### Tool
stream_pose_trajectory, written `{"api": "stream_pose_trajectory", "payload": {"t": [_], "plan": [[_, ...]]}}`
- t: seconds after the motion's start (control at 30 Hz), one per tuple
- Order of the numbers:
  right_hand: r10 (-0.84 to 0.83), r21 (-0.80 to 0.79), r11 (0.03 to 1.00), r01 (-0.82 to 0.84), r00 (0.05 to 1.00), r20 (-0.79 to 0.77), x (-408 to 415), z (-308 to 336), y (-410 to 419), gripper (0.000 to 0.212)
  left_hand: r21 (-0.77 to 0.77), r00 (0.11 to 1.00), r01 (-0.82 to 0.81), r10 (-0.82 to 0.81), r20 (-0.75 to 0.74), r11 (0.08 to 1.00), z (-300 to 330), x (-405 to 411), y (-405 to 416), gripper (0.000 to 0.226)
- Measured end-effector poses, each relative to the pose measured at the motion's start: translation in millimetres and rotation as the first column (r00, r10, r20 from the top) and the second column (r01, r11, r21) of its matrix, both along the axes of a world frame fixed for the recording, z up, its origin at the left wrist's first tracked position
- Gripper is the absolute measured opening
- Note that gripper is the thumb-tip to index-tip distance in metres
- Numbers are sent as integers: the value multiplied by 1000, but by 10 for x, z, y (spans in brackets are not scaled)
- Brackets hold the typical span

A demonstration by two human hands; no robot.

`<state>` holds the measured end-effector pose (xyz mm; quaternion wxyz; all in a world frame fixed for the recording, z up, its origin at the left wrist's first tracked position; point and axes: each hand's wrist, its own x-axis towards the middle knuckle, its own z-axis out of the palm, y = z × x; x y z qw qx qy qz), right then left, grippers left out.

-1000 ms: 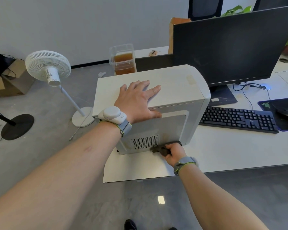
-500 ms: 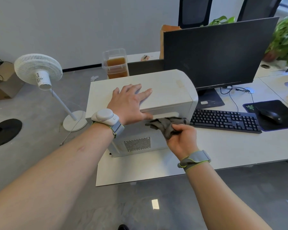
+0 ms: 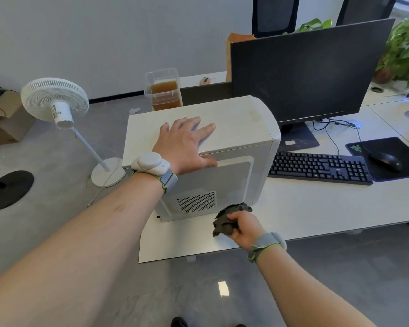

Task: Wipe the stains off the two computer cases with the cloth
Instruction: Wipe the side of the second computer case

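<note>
The white worktop (image 3: 316, 208) carries 1 white computer case (image 3: 234, 128), which stands near its left end. Behind the case stands a black monitor (image 3: 305, 74), and to its right lies a black keyboard (image 3: 319, 167). The left hand (image 3: 187, 143) rests flat on the top of the case, its fingers straight and spread, the thumb over the edge. The right hand (image 3: 244, 228) is low at the front side panel, fingers clenched around the crumpled grey cloth (image 3: 224, 221), near the bottom edge of the case
</note>
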<state>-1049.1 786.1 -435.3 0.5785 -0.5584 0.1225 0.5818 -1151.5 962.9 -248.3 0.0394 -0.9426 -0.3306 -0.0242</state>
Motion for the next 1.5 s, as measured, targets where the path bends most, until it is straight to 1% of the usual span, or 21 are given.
{"api": "stream_pose_trajectory", "payload": {"t": [0.07, 0.27, 0.3, 0.4, 0.47, 0.53, 0.6, 0.73, 0.8, 0.87, 0.97, 1.07, 1.13, 1.17, 1.2, 1.23, 1.27, 1.3, 1.37, 1.43, 1.5], "plan": [[34, -27, 999, -34, 999, 10, -72, -50, 107, 17, -1, 1000, -1, 1, 3, 1000, 1, 2, 1, 98], [-22, 32, 999, 24, 998, -63, -185, -94, 486, 17, -5, 1000, -7, 7, -6, 1000, -4, 1, 4, 99], [-19, 33, 999, 21, 999, -50, -191, -60, 524, 18, -8, 1000, -5, 5, -6, 1000, -2, 3, 7, 99], [0, 85, 996, 0, 1000, -9, -165, -3, 582, 26, 7, 1000, -6, 6, -9, 1000, -7, 2, 10, 98], [-12, 117, 993, 11, 1000, 9, -131, 97, 575, 25, 12, 1000, -4, 4, -11, 1000, -13, 5, 6, 98], [-51, 168, 985, 48, 999, 16, -111, 252, 544, 25, 12, 1000, 3, -2, -16, 1000, -18, 8, 4, 98], [-111, 264, 959, 104, 994, 13, -71, 441, 498, 28, 13, 1000, 3, -3, -20, 1000, -11, 5, 2, 98], [-218, 415, 888, 196, 976, 4, 103, 831, 376, 42, -2, 1000, 4, -4, -17, 1000, -3, 12, 2, 99], [-232, 423, 882, 209, 973, 3, 167, 924, 311, 48, -9, 1000, 7, -7, -14, 1000, -5, 13, 1, 99], [-207, 395, 902, 174, 978, 42, 180, 932, 250, 50, -27, 1000, 19, -19, 1, 999, -8, 3, 0, 97], [-126, 295, 952, 87, 985, 117, 127, 837, 161, 51, -130, 995, 20, -7, 100, 991, 35, -25, 27, 99], [-59, 149, 988, 29, 979, 198, 7, 664, 90, 37, -350, 958, 26, 77, 276, 936, 108, -76, 105, 99], [-42, 82, 996, 20, 961, 272, -60, 571, 92, 24, -507, 937, 63, 124, 327, 859, 176, -115, 167, 89], [-41, 73, 997, 20, 954, 297, -89, 533, 103, 18, -558, 936, 90, 121, 330, 825, 212, -140, 202, 81], [-46, 77, 997, 23, 951, 307, -121, 494, 129, 15, -570, 943, 106, 99, 318, 815, 235, -172, 237, 70], [-59, 91, 995, 32, 949, 308, -109, 465, 161, 14, -524, 952, 106, 67, 300, 845, 263, -182, 279, 61], [-91, 116, 992, 57, 944, 319, -152, 443, 195, 14, -435, 959, 101, 29, 283, 895, 271, -242, 343, 55], [-129, 144, 986, 85, 932, 339, -185, 422, 248, 16, -327, 960, 92, 4, 280, 941, 274, -313, 412, 51], [-192, 164, 977, 137, 900, 391, -262, 417, 344, 25, -171, 969, 50, -6, 249, 984, 229, -460, 535, 49], [-259, 166, 964, 208, 876, 407, -451, 393, 481, 30, -138, 981, 38, -11, 192, 990, 139, -627, 624, 53], [-290, 153, 956, 249, 865, 410, -716, 365, 625, 32, -191, 980, 33, 6, 201, 981, 51, -699, 647, 59]]}}
